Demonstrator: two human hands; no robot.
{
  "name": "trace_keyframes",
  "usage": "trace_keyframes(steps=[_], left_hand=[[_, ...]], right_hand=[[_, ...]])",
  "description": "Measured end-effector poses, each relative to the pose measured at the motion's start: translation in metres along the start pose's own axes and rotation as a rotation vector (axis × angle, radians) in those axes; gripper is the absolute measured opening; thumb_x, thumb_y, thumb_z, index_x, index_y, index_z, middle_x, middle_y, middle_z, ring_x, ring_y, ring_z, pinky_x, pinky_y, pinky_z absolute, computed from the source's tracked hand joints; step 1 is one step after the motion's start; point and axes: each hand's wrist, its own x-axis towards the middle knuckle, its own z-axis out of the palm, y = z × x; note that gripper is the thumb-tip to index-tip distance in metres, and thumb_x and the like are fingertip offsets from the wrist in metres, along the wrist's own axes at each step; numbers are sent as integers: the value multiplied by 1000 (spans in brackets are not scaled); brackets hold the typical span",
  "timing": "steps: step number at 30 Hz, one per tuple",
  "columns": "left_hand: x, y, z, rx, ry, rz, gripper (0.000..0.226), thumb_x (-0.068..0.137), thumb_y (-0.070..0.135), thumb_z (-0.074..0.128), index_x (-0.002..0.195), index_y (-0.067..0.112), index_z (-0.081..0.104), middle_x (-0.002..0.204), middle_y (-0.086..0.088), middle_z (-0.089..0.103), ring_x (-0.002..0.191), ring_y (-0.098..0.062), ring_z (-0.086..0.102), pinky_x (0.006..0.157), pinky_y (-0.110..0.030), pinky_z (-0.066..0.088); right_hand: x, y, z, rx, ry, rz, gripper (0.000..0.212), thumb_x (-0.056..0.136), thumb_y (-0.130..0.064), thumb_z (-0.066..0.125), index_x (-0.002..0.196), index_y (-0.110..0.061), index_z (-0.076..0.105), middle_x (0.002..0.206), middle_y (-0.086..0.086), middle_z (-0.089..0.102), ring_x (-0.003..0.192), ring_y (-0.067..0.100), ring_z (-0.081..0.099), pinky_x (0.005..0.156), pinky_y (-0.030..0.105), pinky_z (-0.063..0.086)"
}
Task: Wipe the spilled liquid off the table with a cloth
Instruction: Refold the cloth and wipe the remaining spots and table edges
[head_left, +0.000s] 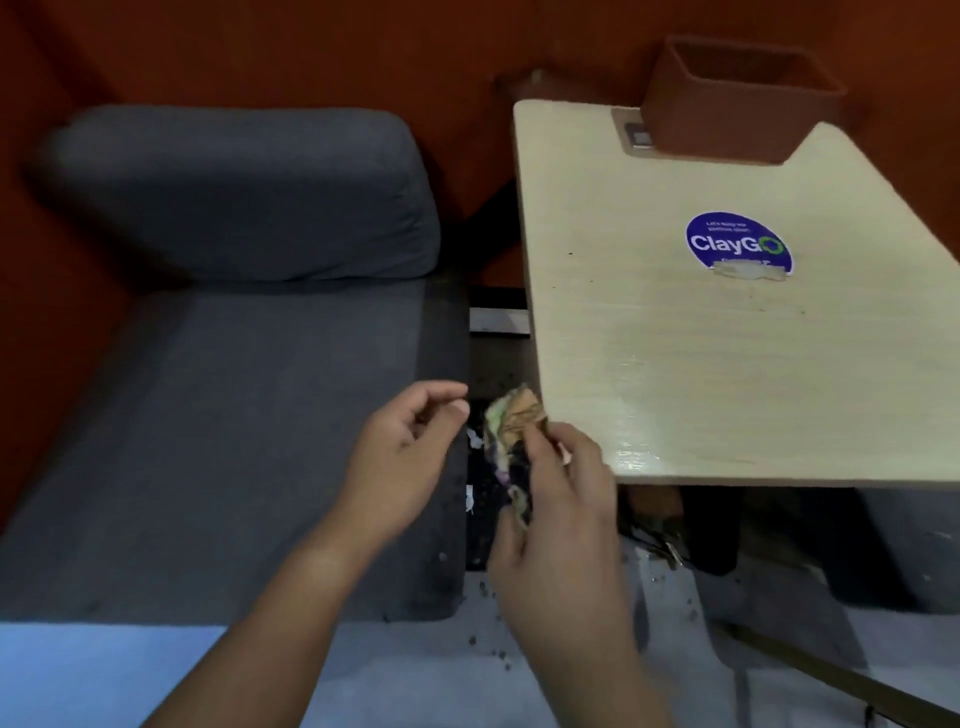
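the right hand (558, 499) is pinching a crumpled cloth (511, 441) just off the desk (727, 364) at its near left corner; the left hand (410, 457) is hanging beside it, fingers loosely curled, holding nothing. wiping looks not yet begun, or paused. next, the cloth is needing to go onto the wet sheen (636, 457) at that corner. the spill's extent is proving hard to make out.

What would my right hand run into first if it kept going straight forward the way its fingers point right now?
Most likely the near left corner of the table. The right hand holds the crumpled cloth just off that edge, fingers pointing up and forward. Depth is unclear, so it might pass just beside the edge instead.
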Motion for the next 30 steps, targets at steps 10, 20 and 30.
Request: trace_keyframes(steps=[10,20,30], left_hand=[[-72,-18,-3,-140,117,-186,36,98,29,65,120,57,62,104,10,69,88,-6,69,73,-19,52],[-67,-18,38,-30,100,-240,49,67,70,58,112,50,51,89,11,60,63,-7,57,59,-19,43],[-17,-9,63,-83,171,-395,76,56,90,56,122,53,50,99,19,58,75,4,56,81,-27,55]], right_hand=[[35,-9,-21,-222,-317,-452,61,80,-12,66,128,-41,45,121,-14,44,107,13,48,85,26,48],[129,-16,-38,-789,-953,-881,23,97,-25,51,116,-33,62,107,-8,64,103,20,48,89,36,47],[293,-72,-20,-954,-973,-889,35,96,-14,60,122,-33,72,124,-9,68,116,15,60,99,31,49]])
